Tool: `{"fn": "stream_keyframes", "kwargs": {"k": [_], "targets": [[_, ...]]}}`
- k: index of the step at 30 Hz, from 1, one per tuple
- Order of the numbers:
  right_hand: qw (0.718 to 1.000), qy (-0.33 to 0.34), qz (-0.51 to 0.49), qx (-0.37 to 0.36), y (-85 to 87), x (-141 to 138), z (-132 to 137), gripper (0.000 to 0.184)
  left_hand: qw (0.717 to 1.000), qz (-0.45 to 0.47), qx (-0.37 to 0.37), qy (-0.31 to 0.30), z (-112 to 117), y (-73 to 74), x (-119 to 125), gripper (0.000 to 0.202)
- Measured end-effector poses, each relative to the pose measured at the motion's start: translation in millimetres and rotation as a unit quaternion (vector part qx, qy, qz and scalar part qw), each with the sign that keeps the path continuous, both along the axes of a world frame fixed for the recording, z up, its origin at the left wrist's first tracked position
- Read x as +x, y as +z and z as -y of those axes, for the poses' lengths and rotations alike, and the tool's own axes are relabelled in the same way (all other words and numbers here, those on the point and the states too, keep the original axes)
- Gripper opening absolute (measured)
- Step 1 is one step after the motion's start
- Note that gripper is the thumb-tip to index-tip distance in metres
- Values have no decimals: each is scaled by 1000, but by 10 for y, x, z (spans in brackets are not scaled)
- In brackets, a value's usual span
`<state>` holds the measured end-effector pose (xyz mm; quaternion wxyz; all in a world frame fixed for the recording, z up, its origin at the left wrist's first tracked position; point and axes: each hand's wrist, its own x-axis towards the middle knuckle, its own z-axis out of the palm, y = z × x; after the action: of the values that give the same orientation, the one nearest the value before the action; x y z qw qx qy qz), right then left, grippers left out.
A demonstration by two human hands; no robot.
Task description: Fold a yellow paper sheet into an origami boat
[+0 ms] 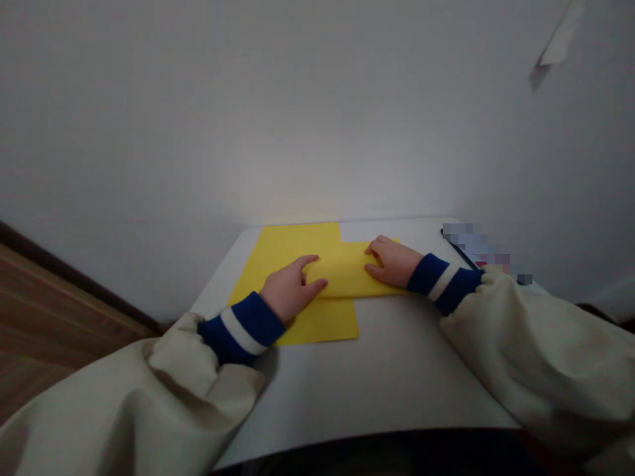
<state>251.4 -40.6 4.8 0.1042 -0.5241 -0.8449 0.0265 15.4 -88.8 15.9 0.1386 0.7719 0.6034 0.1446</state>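
Observation:
A folded sheet of yellow paper (342, 274) lies across the white table, its long edge running left to right. Beneath its left part is a larger flat yellow sheet (317, 324), which shows behind and in front of it. My left hand (290, 287) rests at the folded paper's left end, thumb and fingers apart. On the right part of the same paper lies my right hand (394, 261), its fingers bent and the thumb spread from them. Neither hand visibly pinches the paper.
The white table (397, 370) stands against a pale wall (317, 119). At its right edge lies a flat dark-edged item (461, 251), partly blurred out. Wooden furniture (64, 317) is at the left. A white paper piece (560, 43) hangs on the wall, upper right.

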Motion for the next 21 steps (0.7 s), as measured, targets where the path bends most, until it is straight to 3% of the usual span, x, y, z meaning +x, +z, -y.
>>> {"fn": "stream_keyframes", "kwargs": {"k": [7,13,21], "targets": [[1000,8,-6,3,2,10,15,37,991,-120,47,-21,-1,-18,-3,46],[1000,11,-9,11,-10,11,3,38,964,-234,112,-55,72,22,54,38],[1000,7,-1,6,11,-1,21,38,943,-285,157,-61,114,61,37,32]]}}
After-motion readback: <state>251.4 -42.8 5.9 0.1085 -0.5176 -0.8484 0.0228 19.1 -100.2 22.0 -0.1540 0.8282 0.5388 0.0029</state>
